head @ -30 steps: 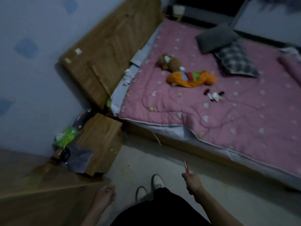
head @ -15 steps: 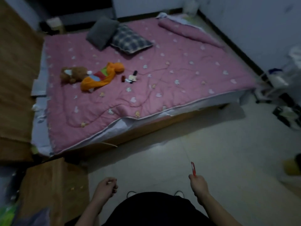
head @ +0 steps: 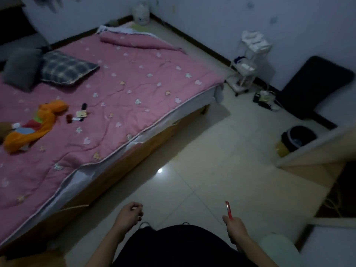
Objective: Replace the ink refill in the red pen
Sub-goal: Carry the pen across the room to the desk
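The right hand [head: 236,227] still gripped the red pen [head: 228,210] upright at five o'clock; the left hand [head: 130,213] kept its fingers [head: 139,212] curled, contents untellable; the bed [head: 134,83] had slid toward ten o'clock.

no readable text anywhere

the small card [head: 81,113] on the pink bed [head: 134,89] and the white jug [head: 142,14] in the corner carry marks too dim and blurred to read.

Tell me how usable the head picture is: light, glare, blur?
Head view: dim room, muted colours; one small glare spot on the floor; straight edges bow from the wide lens; the pen in the right hand reads clearly; small items on the bed look soft.
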Motion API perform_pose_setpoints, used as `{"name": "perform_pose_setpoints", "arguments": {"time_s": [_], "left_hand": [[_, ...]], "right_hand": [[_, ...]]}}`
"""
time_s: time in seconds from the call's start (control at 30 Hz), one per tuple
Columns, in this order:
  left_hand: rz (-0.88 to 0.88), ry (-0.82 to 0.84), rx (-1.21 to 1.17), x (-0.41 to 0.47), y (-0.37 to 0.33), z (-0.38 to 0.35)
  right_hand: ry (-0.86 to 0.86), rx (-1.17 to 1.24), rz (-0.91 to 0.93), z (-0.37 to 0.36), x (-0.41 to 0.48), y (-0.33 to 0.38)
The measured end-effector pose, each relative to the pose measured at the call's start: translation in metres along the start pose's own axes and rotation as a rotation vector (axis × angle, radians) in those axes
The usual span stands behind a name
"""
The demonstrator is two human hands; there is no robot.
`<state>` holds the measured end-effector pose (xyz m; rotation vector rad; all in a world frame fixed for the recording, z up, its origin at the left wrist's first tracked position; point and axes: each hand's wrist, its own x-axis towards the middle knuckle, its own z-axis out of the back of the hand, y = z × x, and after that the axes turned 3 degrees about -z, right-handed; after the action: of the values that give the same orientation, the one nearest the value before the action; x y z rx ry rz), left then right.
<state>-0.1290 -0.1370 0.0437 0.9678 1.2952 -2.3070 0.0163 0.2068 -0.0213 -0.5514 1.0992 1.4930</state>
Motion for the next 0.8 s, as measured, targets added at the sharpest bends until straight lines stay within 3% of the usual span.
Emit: {"name": "perform_pose_setpoints", "arguments": {"time_s": [0.2,0.33,0.8], "left_hand": [[-0.046,0.135,0.147,0.038,-0.061,-0.056],[-0.025,0.196,0.189,0.069,-0.098,-0.087],[0.081,0.286,0.284,0.25,-0.292,-0.154]], "right_hand": [[-0.028,0.15,-0.155,0.045,0.016,-0.03],[-0.019,0.247,-0.191,0.064,0.033,-0.012],[-0.1,0.385,-0.126,0.178,0.161,0.2]]}}
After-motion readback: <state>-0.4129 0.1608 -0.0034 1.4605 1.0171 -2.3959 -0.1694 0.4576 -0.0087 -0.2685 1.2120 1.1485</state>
